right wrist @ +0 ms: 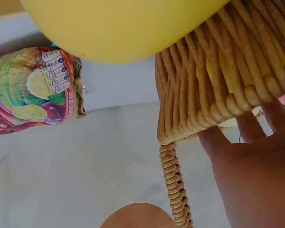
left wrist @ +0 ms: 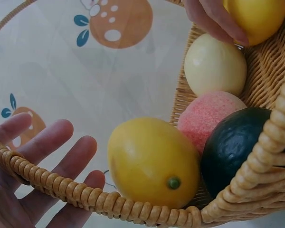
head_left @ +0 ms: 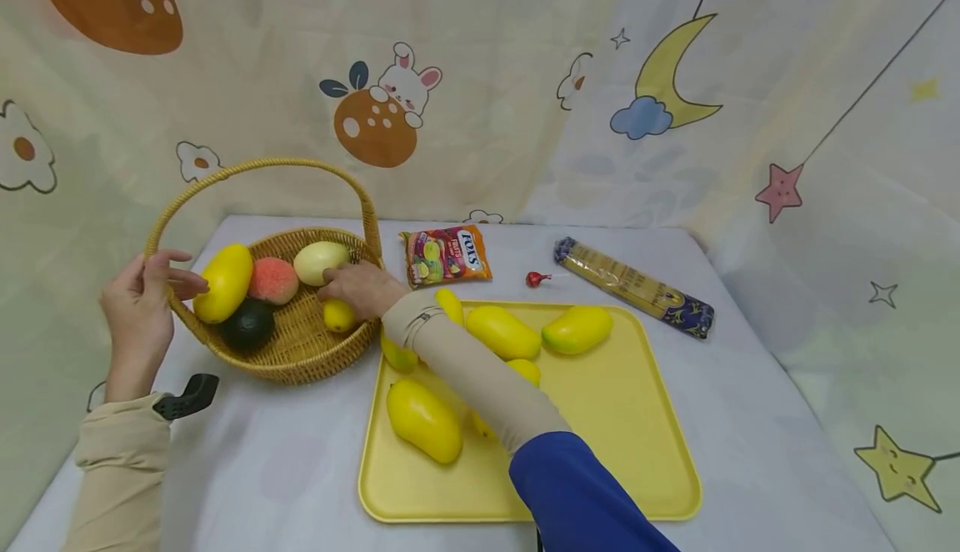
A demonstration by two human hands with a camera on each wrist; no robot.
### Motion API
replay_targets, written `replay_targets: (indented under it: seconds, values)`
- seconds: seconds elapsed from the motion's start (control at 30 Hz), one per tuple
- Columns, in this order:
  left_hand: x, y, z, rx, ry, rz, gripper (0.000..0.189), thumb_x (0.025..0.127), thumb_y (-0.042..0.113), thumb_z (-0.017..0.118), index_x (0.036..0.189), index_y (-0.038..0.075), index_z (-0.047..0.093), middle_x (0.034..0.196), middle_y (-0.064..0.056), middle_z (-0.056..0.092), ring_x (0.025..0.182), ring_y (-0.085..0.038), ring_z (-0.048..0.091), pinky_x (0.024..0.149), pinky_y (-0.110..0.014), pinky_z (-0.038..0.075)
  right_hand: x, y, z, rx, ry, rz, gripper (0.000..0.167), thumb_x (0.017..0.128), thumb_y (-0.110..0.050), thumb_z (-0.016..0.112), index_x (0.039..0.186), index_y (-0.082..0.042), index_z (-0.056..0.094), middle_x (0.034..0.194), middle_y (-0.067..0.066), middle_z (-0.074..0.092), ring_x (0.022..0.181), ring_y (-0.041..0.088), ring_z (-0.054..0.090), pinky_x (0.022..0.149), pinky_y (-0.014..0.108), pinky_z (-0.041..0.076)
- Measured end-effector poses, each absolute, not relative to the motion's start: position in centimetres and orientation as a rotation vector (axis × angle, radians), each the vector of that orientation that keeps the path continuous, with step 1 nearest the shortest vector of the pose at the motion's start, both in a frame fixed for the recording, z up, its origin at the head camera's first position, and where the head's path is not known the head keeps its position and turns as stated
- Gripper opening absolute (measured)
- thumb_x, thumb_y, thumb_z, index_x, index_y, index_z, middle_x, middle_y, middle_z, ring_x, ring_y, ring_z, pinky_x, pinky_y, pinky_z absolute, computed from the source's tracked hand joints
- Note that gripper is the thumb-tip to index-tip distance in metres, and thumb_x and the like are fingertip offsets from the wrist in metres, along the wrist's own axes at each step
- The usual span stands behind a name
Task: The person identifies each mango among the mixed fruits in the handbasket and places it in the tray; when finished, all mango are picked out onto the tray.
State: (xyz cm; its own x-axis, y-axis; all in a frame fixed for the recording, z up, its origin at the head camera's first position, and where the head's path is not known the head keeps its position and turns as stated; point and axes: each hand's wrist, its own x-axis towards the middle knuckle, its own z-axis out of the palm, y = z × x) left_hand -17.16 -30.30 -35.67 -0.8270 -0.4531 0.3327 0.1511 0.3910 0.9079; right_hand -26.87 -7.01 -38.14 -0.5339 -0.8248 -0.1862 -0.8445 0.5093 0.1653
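Note:
My right hand (head_left: 365, 289) reaches into the wicker basket (head_left: 300, 373), its fingers bent over a yellow fruit (head_left: 339, 316) that they partly hide. In the left wrist view, those fingertips (left wrist: 218, 23) press against the fruit's side. At the basket's left end, my left hand (head_left: 146, 302) has its fingers spread behind the handle's base (left wrist: 80, 194). Nearest to it lies a yellow mango (head_left: 224, 283) against the rim. A pink peach (head_left: 273, 280), a dark green avocado-like fruit (head_left: 247, 325) and a pale cream oval fruit (head_left: 322, 263) share the basket.
A yellow tray (head_left: 615, 444) right of the basket carries several mangoes, one a whole mango (head_left: 424, 421) near its left edge. My right forearm crosses the tray. Behind it lie a candy bag (head_left: 447, 256), a red lollipop (head_left: 534, 279) and a long pasta packet (head_left: 633, 287).

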Motion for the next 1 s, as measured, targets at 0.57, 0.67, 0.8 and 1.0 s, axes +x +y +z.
replay_targets:
  seconds: [0.57,0.67,0.8,1.0]
  values:
    - [-17.1,-30.4,-35.8,0.277,-2.134,-1.462,0.027,0.101,0.034,0.044,0.103,0.018,0.066,0.07,0.018,0.065,0.067,0.005,0.063,0.068,-0.005,0.048,-27.2,-7.3,-38.7,-1.368,2.601,0.196,0.052,0.089,-0.028,0.068,0.137,-0.032,0.05,0.139,-0.005,0.048,0.122,0.012,0.047,0.101,0.033,0.041]
    - [-17.1,-30.4,-35.8,0.277,-2.141,-1.455,0.026,0.101,0.035,0.044,0.103,0.02,0.065,0.07,0.018,0.065,0.067,0.004,0.063,0.068,-0.005,0.048,-27.3,-7.1,-38.5,-1.384,2.597,0.133,0.057,0.085,-0.027,0.073,0.137,-0.03,0.051,0.137,-0.004,0.05,0.12,0.012,0.048,0.1,0.031,0.042]
    - [-17.1,-30.5,-35.7,0.272,-2.15,-1.452,0.027,0.101,0.035,0.044,0.104,0.02,0.065,0.07,0.019,0.065,0.068,0.004,0.063,0.069,-0.005,0.048,-27.2,-6.5,-38.0,-1.446,2.6,0.058,0.061,0.083,-0.027,0.076,0.138,-0.026,0.051,0.133,0.0,0.052,0.116,0.012,0.05,0.099,0.028,0.043]
    - [-17.1,-30.5,-35.7,0.27,-2.152,-1.451,0.027,0.101,0.035,0.044,0.104,0.019,0.065,0.07,0.019,0.065,0.067,0.004,0.063,0.069,-0.005,0.048,-26.5,-4.7,-36.4,-1.566,2.646,-0.043,0.064,0.081,-0.026,0.076,0.139,-0.022,0.049,0.135,0.002,0.05,0.122,0.016,0.048,0.101,0.029,0.042]
